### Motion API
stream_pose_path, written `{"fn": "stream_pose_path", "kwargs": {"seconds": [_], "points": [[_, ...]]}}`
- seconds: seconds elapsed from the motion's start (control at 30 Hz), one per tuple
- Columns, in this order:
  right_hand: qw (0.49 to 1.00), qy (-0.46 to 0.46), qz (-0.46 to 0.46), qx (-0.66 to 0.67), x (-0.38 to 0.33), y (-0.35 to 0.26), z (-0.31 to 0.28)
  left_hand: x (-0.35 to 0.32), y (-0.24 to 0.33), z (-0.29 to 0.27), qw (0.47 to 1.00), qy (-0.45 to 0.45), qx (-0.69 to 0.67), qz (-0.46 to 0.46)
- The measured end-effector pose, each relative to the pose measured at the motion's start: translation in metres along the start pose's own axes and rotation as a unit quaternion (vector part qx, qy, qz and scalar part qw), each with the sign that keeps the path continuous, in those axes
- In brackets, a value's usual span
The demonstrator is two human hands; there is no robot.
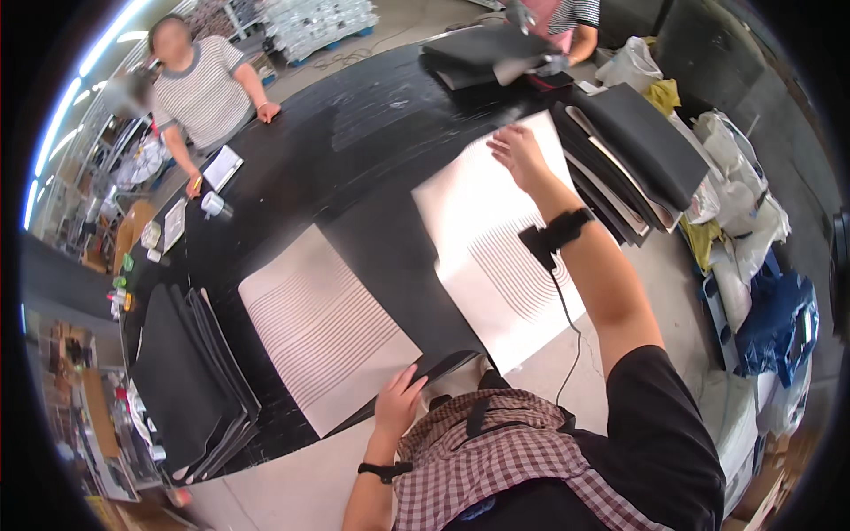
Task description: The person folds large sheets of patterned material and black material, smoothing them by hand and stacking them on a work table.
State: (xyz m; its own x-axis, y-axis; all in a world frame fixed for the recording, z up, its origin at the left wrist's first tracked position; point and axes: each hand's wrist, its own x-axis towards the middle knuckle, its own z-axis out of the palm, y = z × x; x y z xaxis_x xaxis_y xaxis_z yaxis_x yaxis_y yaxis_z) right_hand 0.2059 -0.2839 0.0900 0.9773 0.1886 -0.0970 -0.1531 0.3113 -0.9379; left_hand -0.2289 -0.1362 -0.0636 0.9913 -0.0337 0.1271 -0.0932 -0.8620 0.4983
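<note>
A pale sheet with curved dark stripes [332, 323] lies over a black sheet [390, 257] at the front edge of the table. My left hand [398, 403] rests at its near right corner, fingers stretched out and a little apart. To the right, a second striped pale sheet [505, 265] reaches past the table's near edge and bends there. Over the far part of that sheet is my right hand [522, 157], its fingers spread; I cannot tell whether they touch it. Black bands circle both wrists, the right one with a cable.
Folded black sheets are stacked at the left [190, 380] and at the right [637, 146]. A person [208, 97] stands across the table by a notepad [222, 168] and a cup [212, 204]. Another person's gloved hands handle black sheets [482, 53] at the far end. Sacks [735, 168] line the right.
</note>
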Motion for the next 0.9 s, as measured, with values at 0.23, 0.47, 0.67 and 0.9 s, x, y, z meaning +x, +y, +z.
{"fn": "stream_pose_path", "kwargs": {"seconds": [0.23,0.47,0.67,0.9], "points": [[0.930,0.093,-0.134,-0.330,-0.065,0.106,-0.158,-0.087,-0.064,-0.033,0.790,0.337,0.258,-0.442],[0.848,0.433,0.162,-0.258,-0.163,0.157,-0.319,-0.114,-0.145,-0.072,0.741,0.309,-0.291,-0.520],[0.910,0.322,0.261,0.024,-0.169,0.188,-0.333,-0.031,-0.084,-0.100,0.846,0.210,0.211,-0.443],[0.901,0.304,0.161,-0.263,-0.186,0.103,-0.288,0.024,0.007,-0.008,0.818,-0.107,-0.500,-0.265]]}}
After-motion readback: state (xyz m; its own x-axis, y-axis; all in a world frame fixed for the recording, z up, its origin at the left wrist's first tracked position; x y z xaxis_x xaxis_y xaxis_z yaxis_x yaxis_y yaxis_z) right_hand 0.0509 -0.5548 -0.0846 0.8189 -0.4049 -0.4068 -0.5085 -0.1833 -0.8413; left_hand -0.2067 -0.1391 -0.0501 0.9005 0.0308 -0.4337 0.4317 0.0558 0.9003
